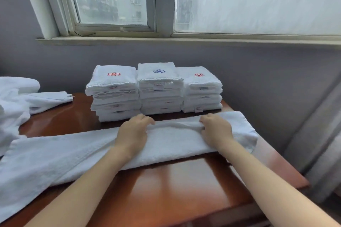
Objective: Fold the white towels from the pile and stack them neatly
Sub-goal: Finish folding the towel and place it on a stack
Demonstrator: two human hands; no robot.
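Note:
A long white towel (173, 143) lies folded lengthwise across the brown wooden table (177, 186), its left end trailing off toward the near left. My left hand (132, 133) and my right hand (215, 131) both grip its far long edge with curled fingers, about a hand's width apart. Behind them stand three stacks of folded white towels: the left stack (113, 93) with a red emblem on top, the middle stack (159, 88) with a blue emblem, the right stack (201, 90) with a red emblem.
A pile of loose white towels (20, 95) lies at the far left of the table. A grey wall and a window sill (184, 41) run behind the stacks. A grey curtain (319, 134) hangs at the right, beside the table's right edge.

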